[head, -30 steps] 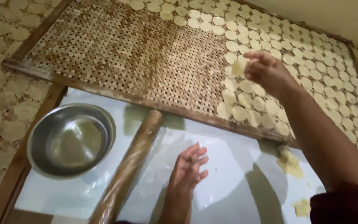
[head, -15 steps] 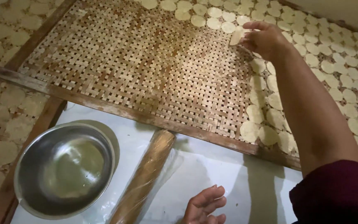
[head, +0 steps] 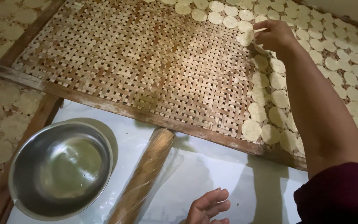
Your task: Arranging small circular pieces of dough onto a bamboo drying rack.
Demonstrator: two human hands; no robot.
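Observation:
My right hand [head: 275,36] reaches far over a woven bamboo tray [head: 146,62] and pinches a thin pale dough disc [head: 245,38] just above the weave. Several similar round discs [head: 266,103] lie in rows on the tray's right part and along its far edge. My left hand [head: 209,206] rests at the bottom edge of view on a white sheet [head: 212,170], fingers loosely apart and holding nothing. A wooden rolling pin [head: 143,176] wrapped in clear film lies just left of that hand.
A shiny metal bowl [head: 61,168] stands on the white sheet at the lower left. The tray's wooden frame [head: 104,105] runs across in front of me. More woven trays with pale discs [head: 1,120] lie to the left.
My right hand has carried the disc farther away and up the tray, near the top rows. The view has shifted so my left hand sits lower in the frame.

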